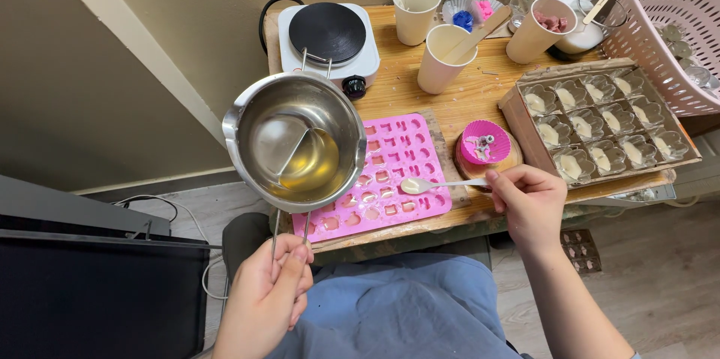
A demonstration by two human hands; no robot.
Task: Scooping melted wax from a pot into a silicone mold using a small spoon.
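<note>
Holding a steel pot [296, 141] of yellow liquid over a pink mold [390, 175].
Left hand [266, 291] closed on the pot's wire handle; right hand [525, 198] pinching a spoon [431, 184] above the mold on the desk [465, 100].

Raised steel pot [296, 141] covering pink mould's [390, 179] left side, right half open, cups [444, 59] crowding table's [480, 100] back

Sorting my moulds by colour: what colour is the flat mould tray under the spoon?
Pink. The mould tray shows best in the head view.
</note>
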